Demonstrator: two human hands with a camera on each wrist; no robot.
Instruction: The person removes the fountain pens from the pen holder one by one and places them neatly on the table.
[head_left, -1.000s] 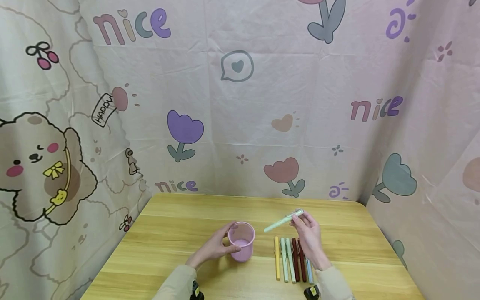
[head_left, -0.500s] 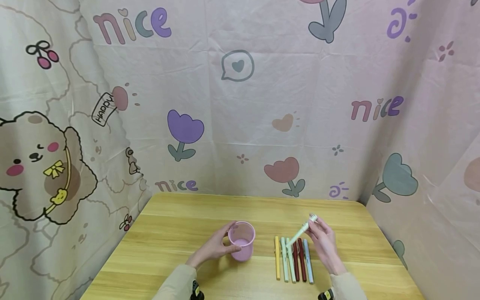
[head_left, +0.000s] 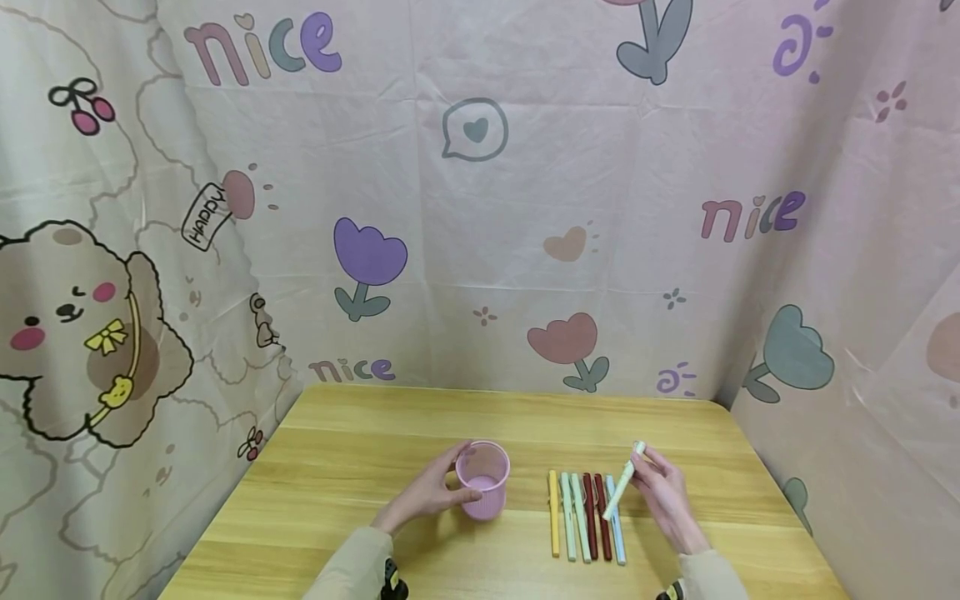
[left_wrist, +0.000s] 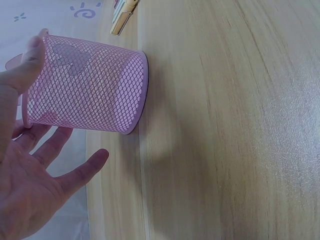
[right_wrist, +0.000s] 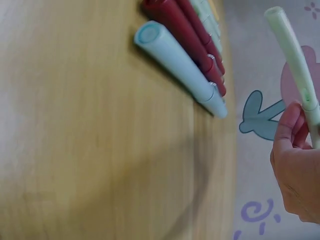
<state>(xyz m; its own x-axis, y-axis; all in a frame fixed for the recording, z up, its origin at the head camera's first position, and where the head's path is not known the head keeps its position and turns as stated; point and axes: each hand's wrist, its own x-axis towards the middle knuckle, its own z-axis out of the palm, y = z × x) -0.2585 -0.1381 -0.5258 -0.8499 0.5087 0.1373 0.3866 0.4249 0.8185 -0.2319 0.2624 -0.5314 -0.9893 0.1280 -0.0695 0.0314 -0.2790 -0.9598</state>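
A pink mesh pen cup point(head_left: 483, 492) stands upright on the table, its mesh wall point(left_wrist: 90, 82) plain in the left wrist view. My left hand point(head_left: 429, 492) holds it near the rim from the left, thumb in front and fingers behind. Pinched at its upper end by my right hand point(head_left: 663, 492) is a pale green pen point(right_wrist: 292, 52), tilted above the right end of a row of pens. That row has a yellow pen point(head_left: 554, 512), two pale green pens point(head_left: 575, 517), two dark red pens point(head_left: 596, 517) and a light blue pen point(right_wrist: 177, 65).
The wooden table point(head_left: 360, 425) carries the cup and the pens, the row lying to the right of the cup. Behind the table hangs a printed cloth point(head_left: 480, 250), and cloth also hangs at both sides.
My right hand has moved right and nearer with the pale green pen, which has swung from nearly flat to steeper, from left of the row to over its right end. The left hand stays put.
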